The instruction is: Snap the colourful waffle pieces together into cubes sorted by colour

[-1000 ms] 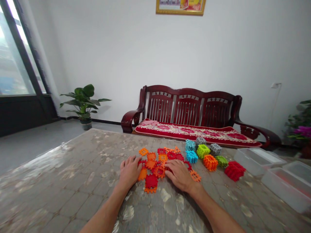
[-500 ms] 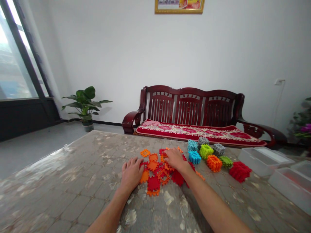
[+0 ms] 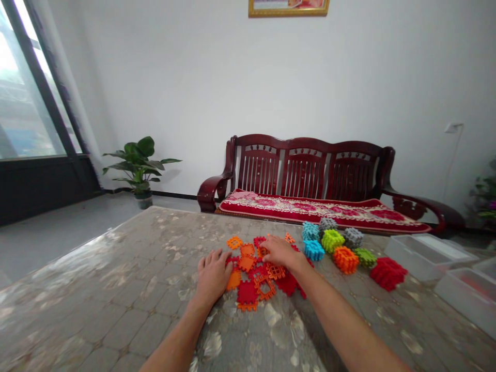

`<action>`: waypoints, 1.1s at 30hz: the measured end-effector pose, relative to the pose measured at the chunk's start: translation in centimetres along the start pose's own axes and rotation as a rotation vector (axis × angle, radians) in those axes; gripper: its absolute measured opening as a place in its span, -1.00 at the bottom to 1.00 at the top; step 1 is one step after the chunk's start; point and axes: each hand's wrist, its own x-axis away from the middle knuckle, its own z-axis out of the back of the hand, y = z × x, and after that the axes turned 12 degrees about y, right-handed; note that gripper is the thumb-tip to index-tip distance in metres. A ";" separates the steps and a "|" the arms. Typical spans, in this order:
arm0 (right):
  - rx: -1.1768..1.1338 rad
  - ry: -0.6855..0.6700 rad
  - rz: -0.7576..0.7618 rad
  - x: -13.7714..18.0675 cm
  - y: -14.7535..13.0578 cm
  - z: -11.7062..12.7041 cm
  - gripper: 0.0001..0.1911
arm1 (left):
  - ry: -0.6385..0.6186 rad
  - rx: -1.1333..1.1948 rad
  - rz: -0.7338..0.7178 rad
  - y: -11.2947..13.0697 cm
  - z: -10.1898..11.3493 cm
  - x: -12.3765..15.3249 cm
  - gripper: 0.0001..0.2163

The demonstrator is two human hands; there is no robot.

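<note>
Two hands are on the work, both mine, seen from the single head view.

Head view. My left hand (image 3: 212,274) lies palm down with the fingers spread flat, gripping nothing; the fingertips rest against the near left edge of the scatter of flat orange and red toothed plastic tiles (image 3: 259,271). Placed so, it appears to pin the scatter and keep it from sliding on the glossy patterned table cover (image 3: 116,289). My right hand (image 3: 279,251) reaches over the far part of the same scatter, fingers curled downward onto an orange tile at the far side (image 3: 263,251). I cannot tell whether the fingertips pinch that tile or merely press on it, since the back of the hand hides them.

The tiles lie flat and overlapping between the two hands, in the middle of the table, a few loose ones just beyond.

To the right of my right hand stand assembled cubes of the same toothed plastic (image 3: 333,245): blue, grey, green, orange, and a red one nearest the right. They are grouped close together, apart from the loose tiles. Further right sit clear plastic bins (image 3: 426,250), well away from my hands.

Beyond the table: a dark red wooden bench with a red cushion (image 3: 310,175) against the white wall, and a potted green plant (image 3: 139,160) near the window.
</note>
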 end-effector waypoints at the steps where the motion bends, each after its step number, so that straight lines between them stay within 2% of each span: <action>1: 0.008 0.003 0.009 0.1 -0.2 0.1 -0.59 | -0.004 0.001 0.001 0.0 0.0 0.0 -0.61; 7: 0.063 0.028 0.043 0.9 -2.1 0.2 -0.74 | -0.010 0.013 0.006 0.2 0.3 0.0 -0.61; 16: 0.063 0.071 0.005 1.5 -1.6 -0.3 -0.63 | -0.006 0.015 0.010 0.1 0.2 0.0 -0.61; 22: 0.014 -0.011 0.040 0.8 -0.5 0.1 -0.53 | -0.006 -0.005 0.011 0.2 0.2 0.0 -0.62; 30: 0.089 0.012 0.095 0.4 -0.8 -0.1 -0.74 | -0.010 0.013 0.012 0.0 0.0 0.0 -0.63; 33: 0.118 0.039 0.124 0.6 -1.3 -0.3 -0.74 | -0.005 0.020 0.014 0.0 0.0 0.0 -0.62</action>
